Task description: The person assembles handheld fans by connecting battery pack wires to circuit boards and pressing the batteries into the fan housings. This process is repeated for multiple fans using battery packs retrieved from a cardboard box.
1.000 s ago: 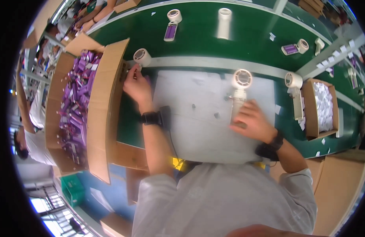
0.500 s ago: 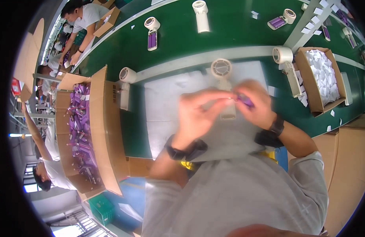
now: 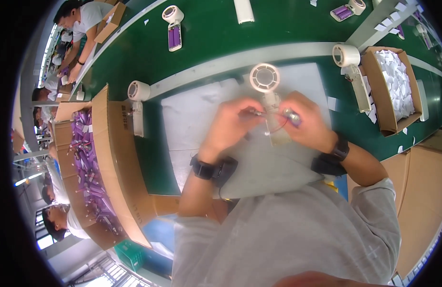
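Observation:
Held between the fingers of my right hand [image 3: 311, 122] is a purple battery pack [image 3: 293, 119], its silvery end turned up toward me. A thin red wire [image 3: 280, 128] loops from the pack toward my left hand [image 3: 233, 123]. The left thumb and fingers are pinched at the wire's end; the tip itself is blurred. Just beneath both hands lies a cream handheld fan [image 3: 265, 78], its round grille pointing away from me and its handle partly hidden. It rests on a white foam sheet [image 3: 192, 124].
Left of the sheet stands a cardboard carton [image 3: 116, 153] of purple battery packs, beside another fan [image 3: 138, 91]. On the right, a small box [image 3: 379, 103] holds white paper pieces, next to an opened fan [image 3: 346, 56]. A grey rail [image 3: 216, 66] crosses behind. Co-workers sit at far left.
The pack has turned so its end shows, and the red wire is now visible between my hands. My left hand has drawn slightly back from the right. The whole view has shifted a little.

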The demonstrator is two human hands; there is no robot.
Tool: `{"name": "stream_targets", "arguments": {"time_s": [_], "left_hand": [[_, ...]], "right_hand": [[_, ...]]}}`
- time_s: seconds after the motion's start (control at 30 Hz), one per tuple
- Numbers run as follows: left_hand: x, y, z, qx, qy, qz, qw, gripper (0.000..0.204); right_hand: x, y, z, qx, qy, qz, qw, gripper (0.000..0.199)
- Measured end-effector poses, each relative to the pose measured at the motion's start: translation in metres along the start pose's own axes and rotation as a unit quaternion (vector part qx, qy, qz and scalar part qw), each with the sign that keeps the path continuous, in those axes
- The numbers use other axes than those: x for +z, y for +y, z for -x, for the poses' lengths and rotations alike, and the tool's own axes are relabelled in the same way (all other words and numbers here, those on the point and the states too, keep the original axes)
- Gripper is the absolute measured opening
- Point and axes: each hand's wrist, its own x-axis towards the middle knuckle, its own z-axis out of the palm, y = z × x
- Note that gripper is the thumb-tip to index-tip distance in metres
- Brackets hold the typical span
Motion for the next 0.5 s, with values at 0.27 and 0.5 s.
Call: {"name": "stream_targets", "arguments": {"time_s": [0.27, 0.5], "left_hand": [[0.004, 0.014, 0.007, 0.059, -0.007, -0.015, 0.998, 0.031], [0.004, 0.020, 0.009, 0.004, -0.011, 0.025, 1.000, 0.032]], "right_hand": [[0.009, -0.008, -0.002, -0.053, -0.036, 0.074, 0.995, 0.025], [0.006, -0.011, -0.004, -0.017, -0.052, 0.093, 0.994, 0.026]]}}
